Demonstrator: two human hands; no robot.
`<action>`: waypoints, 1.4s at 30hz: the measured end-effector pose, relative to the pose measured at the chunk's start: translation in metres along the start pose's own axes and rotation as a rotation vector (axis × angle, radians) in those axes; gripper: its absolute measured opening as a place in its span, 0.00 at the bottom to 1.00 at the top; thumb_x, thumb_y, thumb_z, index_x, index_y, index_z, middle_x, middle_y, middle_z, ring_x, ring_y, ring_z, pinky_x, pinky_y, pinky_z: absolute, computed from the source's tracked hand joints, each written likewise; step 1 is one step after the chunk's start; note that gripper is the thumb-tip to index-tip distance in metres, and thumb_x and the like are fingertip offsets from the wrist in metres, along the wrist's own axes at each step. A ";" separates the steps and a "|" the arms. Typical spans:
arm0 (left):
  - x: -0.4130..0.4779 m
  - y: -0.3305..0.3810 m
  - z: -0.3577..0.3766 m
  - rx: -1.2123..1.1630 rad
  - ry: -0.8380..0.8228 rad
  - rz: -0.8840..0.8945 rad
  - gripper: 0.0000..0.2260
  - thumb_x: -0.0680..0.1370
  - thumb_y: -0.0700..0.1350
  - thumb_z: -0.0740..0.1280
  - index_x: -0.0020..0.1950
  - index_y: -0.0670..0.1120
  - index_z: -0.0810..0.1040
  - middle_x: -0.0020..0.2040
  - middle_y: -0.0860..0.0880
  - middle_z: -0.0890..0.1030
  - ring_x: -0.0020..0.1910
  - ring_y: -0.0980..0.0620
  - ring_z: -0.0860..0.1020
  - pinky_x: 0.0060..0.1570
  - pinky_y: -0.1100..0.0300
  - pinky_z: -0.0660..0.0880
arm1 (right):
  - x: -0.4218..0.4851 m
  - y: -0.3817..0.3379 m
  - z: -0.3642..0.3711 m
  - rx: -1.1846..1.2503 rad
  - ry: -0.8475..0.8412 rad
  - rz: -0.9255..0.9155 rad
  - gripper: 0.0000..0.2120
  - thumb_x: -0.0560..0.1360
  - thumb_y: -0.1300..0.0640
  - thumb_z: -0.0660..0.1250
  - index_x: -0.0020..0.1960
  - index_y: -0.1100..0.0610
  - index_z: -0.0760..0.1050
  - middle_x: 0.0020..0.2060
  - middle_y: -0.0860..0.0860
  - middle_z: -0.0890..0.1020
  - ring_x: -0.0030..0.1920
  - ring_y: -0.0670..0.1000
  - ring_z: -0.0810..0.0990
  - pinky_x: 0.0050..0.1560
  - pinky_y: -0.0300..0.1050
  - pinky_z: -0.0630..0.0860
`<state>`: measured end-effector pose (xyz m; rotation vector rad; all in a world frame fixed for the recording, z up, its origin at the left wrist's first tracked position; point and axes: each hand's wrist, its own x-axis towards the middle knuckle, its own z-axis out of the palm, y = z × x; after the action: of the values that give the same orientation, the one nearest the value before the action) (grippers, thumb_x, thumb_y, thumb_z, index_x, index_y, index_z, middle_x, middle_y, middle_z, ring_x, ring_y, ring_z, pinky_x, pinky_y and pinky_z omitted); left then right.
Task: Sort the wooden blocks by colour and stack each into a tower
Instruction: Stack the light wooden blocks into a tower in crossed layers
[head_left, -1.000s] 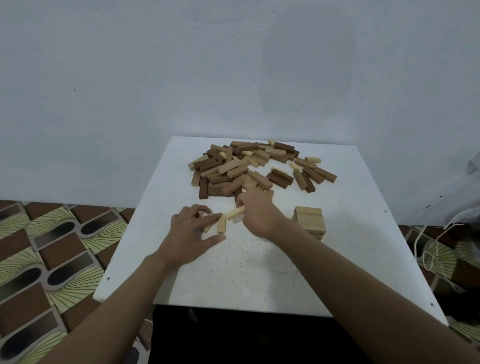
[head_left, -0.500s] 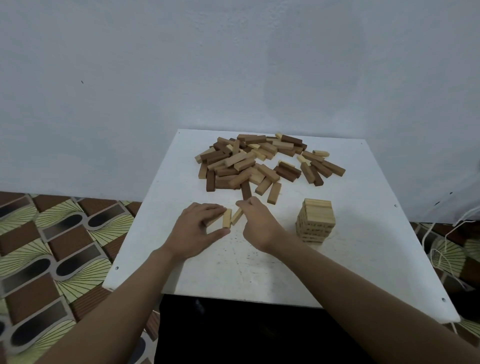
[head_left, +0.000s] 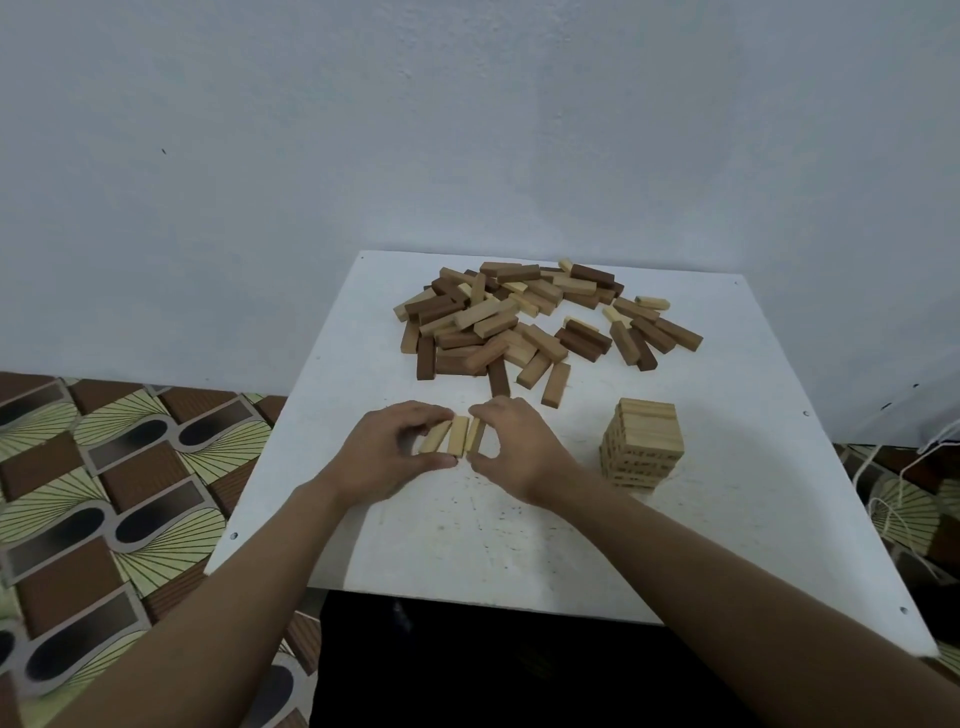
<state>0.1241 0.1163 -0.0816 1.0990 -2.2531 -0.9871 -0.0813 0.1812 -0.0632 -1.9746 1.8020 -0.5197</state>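
Each grip was closed on the same thing. The left hand (head_left: 384, 457) and right hand (head_left: 517, 452) pinched three pale blocks (head_left: 458, 436), thumbs at the near ends and fingers at the far ends. The blocks lay side by side on the bench (head_left: 519, 545). Their long axes ran roughly away from the person, the leftmost splayed a little. The pale tower (head_left: 644, 441) stood to the right, near the right hand but apart from it, so that hand was probably the nearer carrier. The mixed pile (head_left: 519, 322) lay beyond.
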 end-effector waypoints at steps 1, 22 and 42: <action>0.000 0.001 0.001 -0.023 0.017 0.003 0.25 0.69 0.52 0.81 0.64 0.52 0.82 0.59 0.59 0.82 0.58 0.56 0.80 0.59 0.57 0.77 | 0.000 0.000 -0.001 -0.016 0.006 -0.018 0.26 0.75 0.52 0.71 0.71 0.56 0.73 0.64 0.51 0.74 0.62 0.50 0.69 0.59 0.41 0.68; 0.002 -0.002 0.009 0.083 0.055 0.023 0.30 0.71 0.55 0.80 0.71 0.59 0.76 0.56 0.64 0.80 0.52 0.57 0.74 0.52 0.58 0.73 | 0.005 0.005 -0.001 0.126 0.058 0.004 0.25 0.69 0.60 0.73 0.65 0.56 0.74 0.55 0.52 0.80 0.56 0.51 0.76 0.54 0.49 0.77; 0.002 0.006 0.010 0.127 0.075 -0.036 0.25 0.71 0.57 0.79 0.67 0.61 0.78 0.48 0.63 0.77 0.47 0.59 0.72 0.44 0.62 0.69 | 0.008 0.008 -0.004 0.193 0.033 0.044 0.35 0.69 0.55 0.79 0.72 0.59 0.70 0.62 0.53 0.74 0.58 0.48 0.74 0.57 0.47 0.77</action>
<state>0.1138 0.1215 -0.0836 1.2137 -2.2684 -0.8123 -0.0894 0.1727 -0.0641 -1.8031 1.7392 -0.6885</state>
